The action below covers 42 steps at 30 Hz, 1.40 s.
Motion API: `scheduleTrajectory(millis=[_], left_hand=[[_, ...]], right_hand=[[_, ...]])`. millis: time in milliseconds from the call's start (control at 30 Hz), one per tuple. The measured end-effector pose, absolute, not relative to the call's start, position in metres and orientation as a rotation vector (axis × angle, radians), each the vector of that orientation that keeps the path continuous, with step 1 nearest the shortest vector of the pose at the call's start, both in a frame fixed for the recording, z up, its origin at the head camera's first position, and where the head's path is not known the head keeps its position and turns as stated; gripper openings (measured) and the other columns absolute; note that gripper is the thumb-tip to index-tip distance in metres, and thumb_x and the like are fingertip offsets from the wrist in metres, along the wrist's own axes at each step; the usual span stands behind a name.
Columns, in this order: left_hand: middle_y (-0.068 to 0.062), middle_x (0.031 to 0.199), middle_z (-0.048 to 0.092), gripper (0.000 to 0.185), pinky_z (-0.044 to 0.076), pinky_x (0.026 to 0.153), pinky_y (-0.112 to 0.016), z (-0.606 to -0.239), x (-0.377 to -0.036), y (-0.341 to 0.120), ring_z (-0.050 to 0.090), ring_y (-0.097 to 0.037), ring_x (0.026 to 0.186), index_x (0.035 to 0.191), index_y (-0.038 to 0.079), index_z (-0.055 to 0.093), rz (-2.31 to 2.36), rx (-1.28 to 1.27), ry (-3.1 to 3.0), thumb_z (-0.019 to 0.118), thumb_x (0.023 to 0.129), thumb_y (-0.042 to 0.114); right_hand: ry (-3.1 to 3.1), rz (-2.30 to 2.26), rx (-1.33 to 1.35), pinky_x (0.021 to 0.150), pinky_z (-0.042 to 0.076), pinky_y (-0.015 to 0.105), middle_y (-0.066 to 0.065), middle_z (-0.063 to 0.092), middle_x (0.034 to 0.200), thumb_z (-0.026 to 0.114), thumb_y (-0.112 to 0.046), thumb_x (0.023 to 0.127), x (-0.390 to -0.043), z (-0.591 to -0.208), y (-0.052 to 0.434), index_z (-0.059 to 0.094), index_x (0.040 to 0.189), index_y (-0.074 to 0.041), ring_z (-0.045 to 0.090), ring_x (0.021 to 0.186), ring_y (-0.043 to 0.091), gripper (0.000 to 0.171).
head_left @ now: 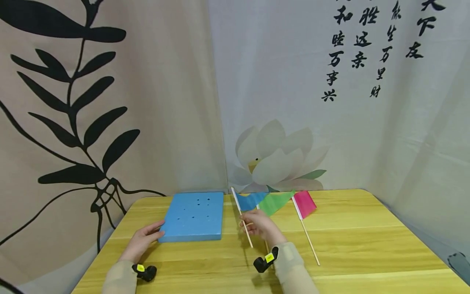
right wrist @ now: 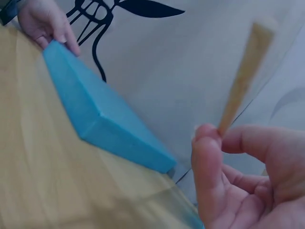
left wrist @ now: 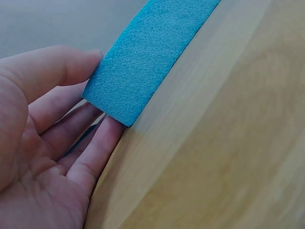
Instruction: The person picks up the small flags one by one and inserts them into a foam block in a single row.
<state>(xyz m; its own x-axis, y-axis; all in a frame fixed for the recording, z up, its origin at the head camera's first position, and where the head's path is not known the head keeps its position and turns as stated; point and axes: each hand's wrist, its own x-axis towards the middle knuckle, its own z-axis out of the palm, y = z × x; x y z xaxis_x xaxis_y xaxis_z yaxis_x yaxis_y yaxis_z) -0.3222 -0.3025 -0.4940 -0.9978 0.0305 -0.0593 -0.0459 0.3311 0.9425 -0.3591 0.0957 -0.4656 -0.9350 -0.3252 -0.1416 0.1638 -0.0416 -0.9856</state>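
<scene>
At the left of the table lies a blue foam board point(head_left: 194, 220) with several small holes in its top. My left hand point(head_left: 141, 241) grips its near left corner; in the left wrist view the thumb point(left wrist: 78, 67) rests along the upper edge and fingertips touch the side and bottom edge. My right hand point(head_left: 258, 224) pinches the wooden stick point(head_left: 247, 237) of a blue flag point(head_left: 251, 201) between thumb and fingers. That stick tilts, its bare end pointing down toward me. In the right wrist view the stick end point(right wrist: 245, 71) sticks out from the fingertips.
A green flag point(head_left: 275, 202) lies just behind my right hand, its stick partly hidden by the hand and wrist. Farther right lies a pink flag point(head_left: 305, 204) on its stick. The wooden table point(head_left: 367, 245) meets a printed curtain point(head_left: 176, 102) at its far edge.
</scene>
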Motion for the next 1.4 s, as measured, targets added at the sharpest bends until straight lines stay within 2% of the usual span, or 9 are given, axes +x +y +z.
scheduleTrajectory(millis=[333, 567, 1100, 1400], left_hand=[[-0.025, 0.151, 0.032, 0.064, 0.038, 0.105, -0.054, -0.497, -0.320, -0.305, 0.035, -0.042, 0.133, 0.146, 0.000, 0.042, 1.774, -0.039, 2.510, 0.066, 0.094, 0.029], [-0.024, 0.151, 0.033, 0.063, 0.039, 0.104, -0.053, -0.497, -0.318, -0.310, 0.037, -0.042, 0.133, 0.146, 0.001, 0.042, 1.783, -0.057, 2.516, 0.066, 0.094, 0.028], [-0.024, 0.150, 0.034, 0.061, 0.040, 0.104, -0.053, -0.499, -0.320, -0.306, 0.037, -0.042, 0.132, 0.145, 0.000, 0.043, 1.797, -0.057, 2.509, 0.065, 0.094, 0.027], [-0.025, 0.149, 0.036, 0.060, 0.042, 0.102, -0.050, -0.498, -0.323, -0.303, 0.039, -0.041, 0.131, 0.144, -0.001, 0.044, 1.784, -0.021, 2.561, 0.065, 0.095, 0.025]], right_hand=[[1.911, -2.116, -0.227, 0.049, 0.053, 0.021, 0.009, 0.056, 0.082, 0.058, -0.013, 0.096, -0.346, -0.436, 0.092, 0.056, 0.117, 0.008, 0.060, 0.053, 0.012, 0.030], [1.966, -2.153, -0.319, 0.048, 0.054, 0.022, 0.008, 0.057, 0.083, 0.060, -0.015, 0.096, -0.340, -0.412, 0.081, 0.055, 0.119, 0.009, 0.060, 0.052, 0.012, 0.033], [2.045, -2.145, -0.497, 0.050, 0.056, 0.027, 0.010, 0.057, 0.080, 0.060, -0.012, 0.096, -0.342, -0.356, 0.069, 0.057, 0.117, 0.007, 0.060, 0.055, 0.017, 0.028], [2.111, -2.143, -0.643, 0.052, 0.058, 0.032, 0.014, 0.060, 0.082, 0.058, -0.011, 0.097, -0.348, -0.342, 0.050, 0.056, 0.119, 0.003, 0.062, 0.057, 0.018, 0.026]])
